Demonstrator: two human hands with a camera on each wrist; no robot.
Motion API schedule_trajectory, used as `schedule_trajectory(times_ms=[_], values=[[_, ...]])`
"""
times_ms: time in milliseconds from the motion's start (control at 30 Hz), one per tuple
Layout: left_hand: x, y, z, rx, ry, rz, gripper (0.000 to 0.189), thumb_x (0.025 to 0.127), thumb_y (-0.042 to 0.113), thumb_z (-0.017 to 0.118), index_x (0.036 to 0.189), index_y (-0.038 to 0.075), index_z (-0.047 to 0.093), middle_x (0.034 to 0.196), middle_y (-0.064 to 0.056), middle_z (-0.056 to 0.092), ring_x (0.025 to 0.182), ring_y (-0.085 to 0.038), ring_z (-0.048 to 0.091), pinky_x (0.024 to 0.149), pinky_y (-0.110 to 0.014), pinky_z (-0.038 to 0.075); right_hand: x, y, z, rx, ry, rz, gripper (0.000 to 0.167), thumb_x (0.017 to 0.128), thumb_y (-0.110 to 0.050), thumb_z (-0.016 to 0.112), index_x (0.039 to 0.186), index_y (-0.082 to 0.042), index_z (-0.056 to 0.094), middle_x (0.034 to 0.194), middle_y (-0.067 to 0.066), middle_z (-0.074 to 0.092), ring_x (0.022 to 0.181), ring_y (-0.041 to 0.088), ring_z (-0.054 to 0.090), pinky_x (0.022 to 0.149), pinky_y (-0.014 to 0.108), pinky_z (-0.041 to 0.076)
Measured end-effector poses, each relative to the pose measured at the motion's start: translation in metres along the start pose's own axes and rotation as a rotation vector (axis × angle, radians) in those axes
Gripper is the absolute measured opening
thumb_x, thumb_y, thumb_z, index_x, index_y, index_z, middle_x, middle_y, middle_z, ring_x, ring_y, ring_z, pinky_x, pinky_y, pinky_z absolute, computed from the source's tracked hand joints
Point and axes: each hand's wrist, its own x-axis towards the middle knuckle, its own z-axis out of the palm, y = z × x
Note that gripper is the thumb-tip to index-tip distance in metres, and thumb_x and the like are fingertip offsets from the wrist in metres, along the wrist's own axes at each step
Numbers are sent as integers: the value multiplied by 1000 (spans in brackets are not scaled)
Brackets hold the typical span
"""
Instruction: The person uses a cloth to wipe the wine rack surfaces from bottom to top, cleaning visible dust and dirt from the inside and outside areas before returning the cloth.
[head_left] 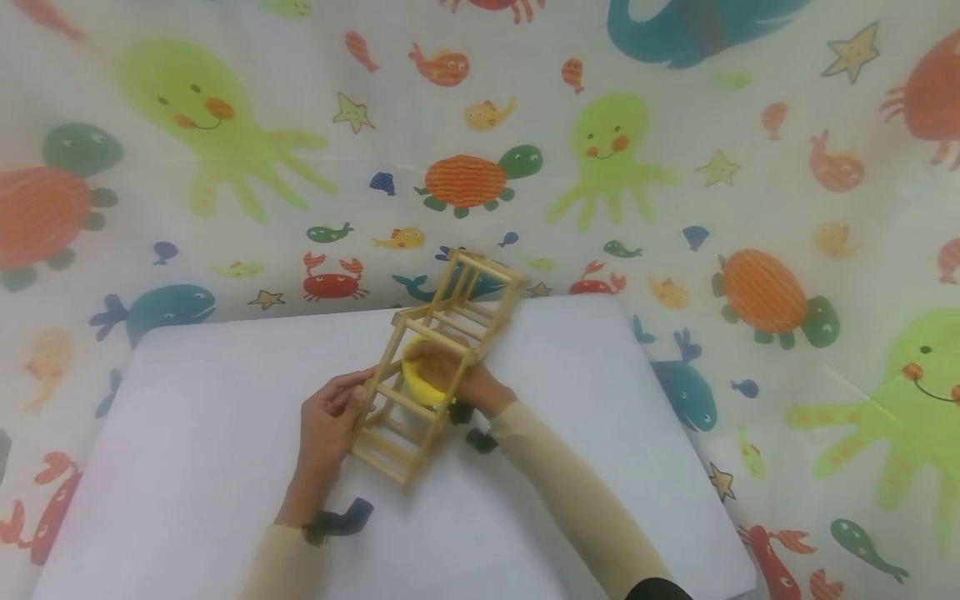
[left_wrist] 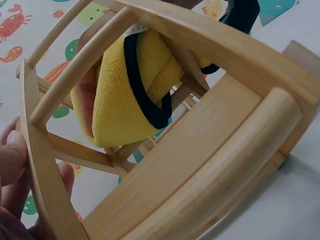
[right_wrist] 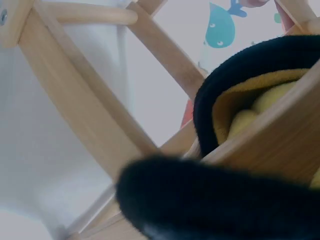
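A small light-wood frame (head_left: 406,401) with rungs and side rails stands tilted over the table in the head view. My left hand (head_left: 333,408) grips its near left rail, with thumb and fingers on either side of the wood. My right hand (head_left: 483,390) reaches in from the right, partly hidden behind the rails. It holds a folded yellow cloth (left_wrist: 112,110) with a dark edge inside the frame, close to the rungs. Several fingers (left_wrist: 87,102) show along the cloth's side in the left wrist view.
A white table (head_left: 202,400) lies under the frame. Behind it hangs a curtain (head_left: 285,125) printed with sea animals. A dark strap piece (head_left: 341,518) sits at the left wrist, and another dark piece (head_left: 481,440) shows by the right wrist.
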Motion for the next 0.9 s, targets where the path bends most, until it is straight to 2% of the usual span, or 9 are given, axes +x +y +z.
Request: schedule_trajectory(times_ms=[33, 100, 167, 367, 600, 700, 800, 867, 900], values=[[0, 0, 0, -1, -5, 1, 31, 105, 14, 68, 133, 1, 70, 115, 12, 82, 100, -10, 77, 79, -20, 62, 1, 0, 0, -48, 7, -24, 36, 87, 12, 69, 122, 14, 64, 123, 28, 69, 113, 23, 68, 104, 24, 55], [0, 0, 0, -4, -13, 7, 31, 105, 13, 68, 133, 0, 69, 116, 12, 81, 100, -7, 76, 79, -19, 62, 6, 2, 1, -204, 0, -164, 31, 85, 13, 71, 116, 9, 71, 116, 24, 74, 112, 35, 70, 104, 34, 58], [0, 0, 1, -7, -17, 12, 32, 105, 12, 67, 133, -1, 69, 117, 11, 81, 101, -5, 76, 79, -18, 62, 7, 2, 2, -314, 24, -189, 31, 81, 13, 74, 110, 4, 74, 108, 18, 76, 105, 32, 72, 99, 32, 60], [1, -3, 4, 29, -25, -5, 31, 106, 17, 67, 134, 4, 70, 121, 12, 80, 108, -4, 75, 83, -18, 61, 10, -1, 4, -543, 32, -71, 14, 80, 5, 77, 86, -7, 79, 85, 4, 77, 83, 21, 71, 78, 24, 59], [2, -2, 5, 28, -4, -16, 31, 105, 17, 68, 133, 4, 70, 119, 10, 81, 106, -7, 76, 81, -19, 62, 9, -6, 5, -538, 76, -94, 18, 82, 4, 78, 98, -4, 79, 91, 8, 75, 83, 22, 68, 76, 25, 58], [2, -3, 6, 12, 7, -11, 30, 105, 16, 68, 133, 4, 71, 117, 11, 81, 103, -7, 76, 80, -19, 62, 13, -3, 4, -618, 50, -110, 6, 84, 1, 76, 87, -5, 75, 81, 6, 73, 74, 21, 67, 68, 23, 56], [3, -5, 9, -5, -3, -1, 30, 105, 13, 67, 132, 2, 71, 118, 9, 81, 103, -6, 76, 80, -19, 62, 14, 2, 2, -706, 48, -120, 17, 83, -1, 73, 71, -10, 66, 66, 1, 63, 60, 17, 59, 55, 21, 49], [3, -6, 10, -8, -21, 6, 30, 105, 13, 67, 133, 2, 70, 120, 9, 81, 105, -7, 76, 81, -20, 62, 11, 7, 1, -692, 75, -127, 19, 83, -1, 72, 70, -12, 64, 67, 0, 61, 61, 15, 57, 56, 20, 47], [4, -7, 10, -5, -27, 9, 30, 105, 14, 67, 133, 1, 70, 120, 9, 81, 104, -8, 76, 80, -20, 62, 8, 9, 1, -642, 90, -129, 16, 83, 1, 72, 75, -11, 67, 72, 0, 64, 66, 16, 60, 62, 21, 50]])
